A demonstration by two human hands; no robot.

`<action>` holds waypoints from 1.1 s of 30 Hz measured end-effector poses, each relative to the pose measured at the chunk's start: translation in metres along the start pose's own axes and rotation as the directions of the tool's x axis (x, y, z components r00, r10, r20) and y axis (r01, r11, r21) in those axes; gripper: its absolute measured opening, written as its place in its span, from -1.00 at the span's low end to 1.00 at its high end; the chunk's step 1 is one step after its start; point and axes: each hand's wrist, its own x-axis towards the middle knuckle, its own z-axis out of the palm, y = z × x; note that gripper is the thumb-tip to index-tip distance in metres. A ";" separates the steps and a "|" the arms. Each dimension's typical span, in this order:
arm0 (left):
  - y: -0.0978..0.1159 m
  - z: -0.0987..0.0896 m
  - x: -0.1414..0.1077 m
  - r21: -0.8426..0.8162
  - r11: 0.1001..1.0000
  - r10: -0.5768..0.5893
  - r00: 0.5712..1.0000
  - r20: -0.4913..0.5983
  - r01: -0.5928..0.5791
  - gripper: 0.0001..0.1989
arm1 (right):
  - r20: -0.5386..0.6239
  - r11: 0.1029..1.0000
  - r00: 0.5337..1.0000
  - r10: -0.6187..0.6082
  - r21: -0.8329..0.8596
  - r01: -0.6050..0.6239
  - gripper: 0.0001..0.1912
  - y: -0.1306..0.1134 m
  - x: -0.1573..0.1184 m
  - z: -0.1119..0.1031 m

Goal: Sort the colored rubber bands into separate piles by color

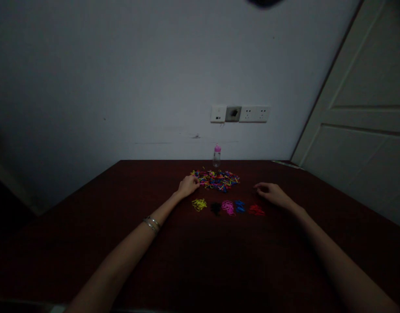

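A mixed heap of small colourful bands (219,179) lies toward the back of the dark red table (200,256). My left hand (188,186) rests at the heap's left edge, its fingers curled together; what they hold, if anything, is too small to see. My right hand (271,193) is on the table to the right of the heap, fingers apart, with nothing visible in them. Nearer me, a row of small piles runs from left to right: yellow (199,204), black (216,208), pink (228,208), blue (239,206) and red (256,210).
A clear bottle with a pink cap (217,156) stands behind the heap, near the wall (154,87). Sockets (254,114) are set in the wall above it. A white panelled door (356,117) is at the right. A flat strip (288,164) lies along the table's back right edge.
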 end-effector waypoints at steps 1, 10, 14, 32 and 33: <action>0.002 -0.002 0.000 0.007 1.000 0.007 1.000 -0.001 -0.007 -0.86 | 0.002 1.000 1.000 -0.003 -0.003 0.003 -0.65 0.000 0.000 0.000; 0.051 -0.011 -0.004 -0.118 0.971 0.212 0.977 0.023 -0.208 -0.83 | 0.012 1.000 1.000 0.002 0.004 -0.002 -0.69 -0.002 -0.001 -0.001; 0.073 0.000 -0.013 -0.226 0.920 0.363 0.915 0.178 -0.321 -0.84 | 0.015 1.000 1.000 0.010 0.023 -0.010 -0.69 -0.002 -0.001 -0.001; 0.057 0.011 -0.009 -0.471 0.867 0.343 0.880 0.328 -0.162 -0.82 | 0.013 1.000 1.000 0.014 0.020 -0.014 -0.70 -0.003 -0.002 0.000; 0.049 0.010 -0.006 -0.484 0.864 0.310 0.901 0.303 -0.134 -0.83 | 0.014 1.000 1.000 0.017 0.024 -0.018 -0.70 -0.002 -0.002 0.001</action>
